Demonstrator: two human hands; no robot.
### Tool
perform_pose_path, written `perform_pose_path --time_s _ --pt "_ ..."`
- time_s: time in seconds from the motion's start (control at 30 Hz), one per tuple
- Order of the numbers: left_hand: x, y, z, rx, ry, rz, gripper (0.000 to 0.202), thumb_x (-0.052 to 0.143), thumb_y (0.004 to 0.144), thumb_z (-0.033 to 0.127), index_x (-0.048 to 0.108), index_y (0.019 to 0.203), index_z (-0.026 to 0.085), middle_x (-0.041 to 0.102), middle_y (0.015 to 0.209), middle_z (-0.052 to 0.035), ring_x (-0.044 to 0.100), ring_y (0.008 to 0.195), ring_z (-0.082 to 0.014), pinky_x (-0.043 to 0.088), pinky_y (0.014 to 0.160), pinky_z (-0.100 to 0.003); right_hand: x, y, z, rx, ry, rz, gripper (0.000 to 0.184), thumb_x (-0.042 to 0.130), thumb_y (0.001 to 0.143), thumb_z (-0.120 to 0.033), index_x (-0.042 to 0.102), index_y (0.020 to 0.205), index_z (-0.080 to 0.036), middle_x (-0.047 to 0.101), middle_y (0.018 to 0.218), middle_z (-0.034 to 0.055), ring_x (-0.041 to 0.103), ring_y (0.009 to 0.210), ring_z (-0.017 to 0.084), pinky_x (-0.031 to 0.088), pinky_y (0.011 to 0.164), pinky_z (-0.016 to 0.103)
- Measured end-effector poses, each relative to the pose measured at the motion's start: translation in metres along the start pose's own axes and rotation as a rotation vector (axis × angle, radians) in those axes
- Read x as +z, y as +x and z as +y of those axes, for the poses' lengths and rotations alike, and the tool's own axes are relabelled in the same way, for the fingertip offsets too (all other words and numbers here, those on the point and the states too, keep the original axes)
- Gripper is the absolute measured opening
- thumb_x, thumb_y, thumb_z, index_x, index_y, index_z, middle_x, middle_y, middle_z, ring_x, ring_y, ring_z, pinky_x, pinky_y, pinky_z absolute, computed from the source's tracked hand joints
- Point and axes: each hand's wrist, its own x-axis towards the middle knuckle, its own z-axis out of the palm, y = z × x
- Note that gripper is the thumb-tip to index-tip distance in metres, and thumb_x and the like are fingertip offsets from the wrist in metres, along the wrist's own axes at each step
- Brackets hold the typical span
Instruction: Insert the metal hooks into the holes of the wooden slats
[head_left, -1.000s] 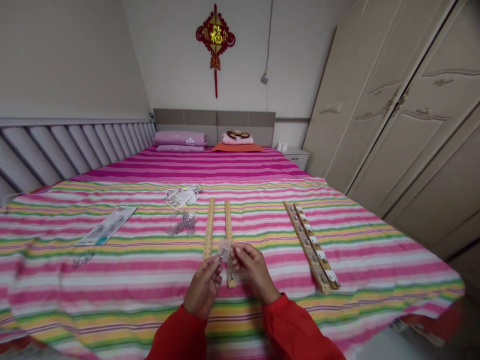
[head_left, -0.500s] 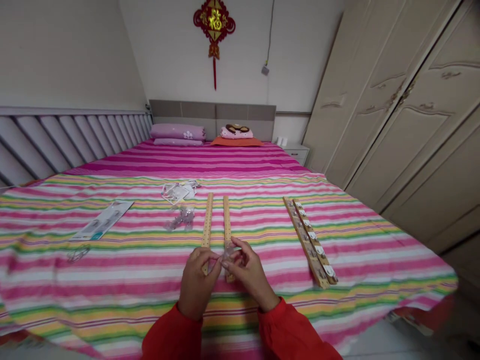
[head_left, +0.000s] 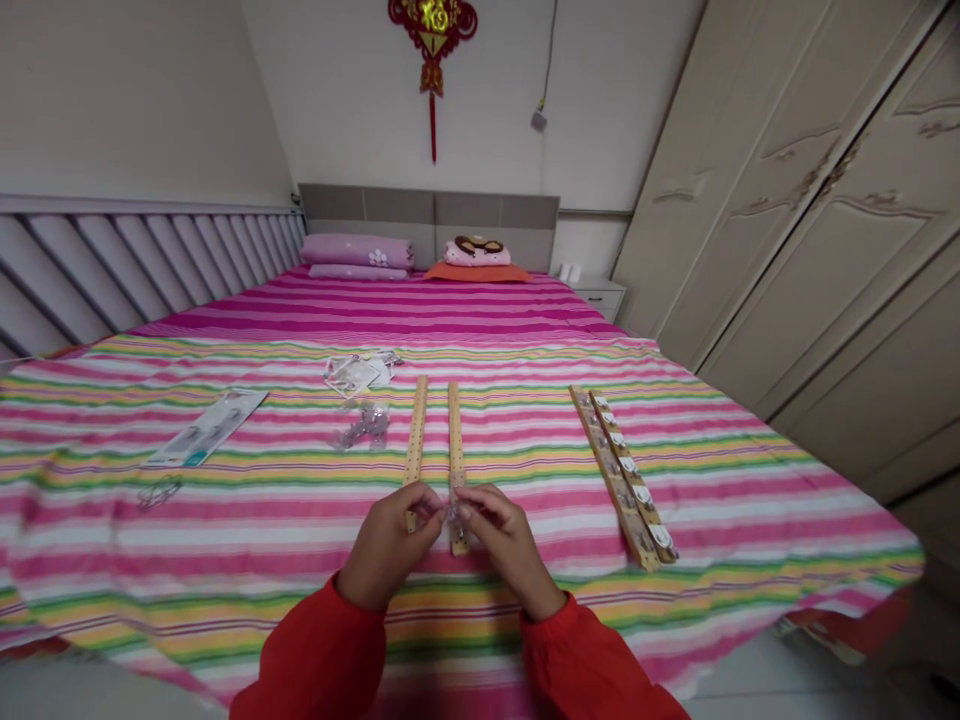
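My left hand (head_left: 394,545) and my right hand (head_left: 508,542) meet over the near end of a perforated wooden strip (head_left: 456,435). Pinched between the fingertips of both is a small clear plastic packet (head_left: 451,513); what it contains is too small to make out. A second perforated wooden strip (head_left: 417,430) lies parallel on the left, its near end partly behind my left hand. Beyond my left hand, a heap of similar clear packets (head_left: 364,427) with greyish pieces rests on the striped cloth.
Two wooden strips, one bearing metal pieces (head_left: 611,465) and one bearing white rings (head_left: 642,494), lie at the right. A long blister card (head_left: 210,430) and wire loops (head_left: 159,491) are at the left. Cards and white pieces (head_left: 364,374) lie further back on the bed.
Both hands still pinch the packet. My left hand has turned slightly and its forearm has swung left, while the right fingers have curled closer. The camera view has tilted down a little.
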Motion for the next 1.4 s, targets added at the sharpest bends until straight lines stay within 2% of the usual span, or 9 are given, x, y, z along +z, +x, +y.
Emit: perform_pose_path --time_s 0.1,0.23,0.3,0.47,0.6,0.77,0.9,1.07,1.4 --pt "0.003 0.006 0.004 -0.009 -0.052 -0.011 0.008 0.072 0.058 0.023 0.066 0.061 0.02 0.06 0.058 0.0007 0.054 0.058 -0.0132 0.044 0.057 -0.022 -0.003 0.003 0.006 0.022 0.021 0.044 0.017 0.069 0.072 -0.037 0.075 0.081 -0.023 0.061 0.077 0.0032 0.057 0.071 0.017 0.048 0.065 0.03" --pt "0.011 0.017 0.0 -0.126 -0.273 0.079 0.028 0.077 0.053 0.022 0.07 0.079 0.018 0.065 0.066 -0.0011 0.058 0.064 -0.0135 0.047 0.062 -0.023 -0.003 0.007 0.015 0.198 0.199 0.113 0.022 0.073 0.067 -0.037 0.073 0.08 -0.019 0.062 0.063 -0.0001 0.053 0.053 0.012 0.046 0.055 0.027" --pt "0.015 0.022 -0.007 -0.161 -0.333 0.093 0.03 0.078 0.051 0.022 0.069 0.08 0.016 0.066 0.068 -0.0022 0.06 0.065 -0.0136 0.048 0.063 -0.023 -0.003 0.011 0.018 0.254 0.283 0.15 0.023 0.075 0.064 -0.034 0.071 0.079 -0.017 0.062 0.058 -0.0013 0.052 0.049 0.011 0.045 0.053 0.026" --pt "0.024 0.045 -0.025 -0.147 -0.341 0.035 0.029 0.078 0.054 0.03 0.07 0.076 0.014 0.07 0.074 -0.0055 0.062 0.068 -0.0149 0.049 0.065 -0.024 -0.005 0.031 0.023 0.237 0.312 0.161 0.024 0.077 0.061 -0.032 0.066 0.075 -0.016 0.063 0.057 -0.0017 0.054 0.047 0.01 0.044 0.049 0.024" --pt "0.028 0.074 -0.034 -0.261 -0.385 0.048 0.035 0.08 0.048 0.035 0.071 0.074 0.013 0.068 0.066 -0.0032 0.059 0.06 -0.0126 0.048 0.059 -0.024 -0.012 0.058 0.031 0.223 0.236 0.146 0.025 0.075 0.061 -0.036 0.064 0.07 -0.016 0.062 0.052 -0.0019 0.054 0.046 0.011 0.043 0.048 0.024" --pt "0.033 0.103 -0.049 -0.282 -0.362 0.082 0.028 0.079 0.043 0.032 0.065 0.058 0.014 0.061 0.051 0.0019 0.052 0.049 -0.009 0.044 0.05 -0.022 -0.015 0.085 0.054 0.228 0.153 0.166 0.02 0.074 0.058 -0.031 0.062 0.059 -0.015 0.056 0.044 -0.0042 0.046 0.04 0.008 0.037 0.044 0.022" --pt "0.037 0.116 -0.069 -0.296 -0.302 0.108 0.026 0.077 0.043 0.03 0.061 0.056 0.013 0.058 0.048 0.0027 0.05 0.045 -0.0085 0.041 0.047 -0.021 -0.013 0.092 0.074 0.274 0.164 0.217 0.017 0.072 0.056 -0.028 0.061 0.059 -0.015 0.054 0.042 -0.0047 0.044 0.038 0.008 0.032 0.041 0.021" --pt "0.042 0.122 -0.085 -0.319 -0.258 0.111 0.021 0.074 0.047 0.025 0.059 0.057 0.014 0.057 0.047 0.003 0.052 0.045 -0.0098 0.042 0.047 -0.022 -0.014 0.094 0.087 0.313 0.146 0.253 0.014 0.07 0.055 -0.025 0.061 0.06 -0.015 0.053 0.041 -0.0054 0.044 0.038 0.008 0.03 0.039 0.021" --pt "0.048 0.126 -0.091 -0.335 -0.114 0.133 0.009 0.066 0.059 0.013 0.056 0.059 0.015 0.055 0.049 0.0044 0.053 0.046 -0.0096 0.045 0.048 -0.021 -0.013 0.096 0.095 0.321 0.129 0.282 0.014 0.069 0.056 -0.026 0.06 0.06 -0.016 0.051 0.04 -0.0067 0.04 0.037 0.008 0.03 0.041 0.021"
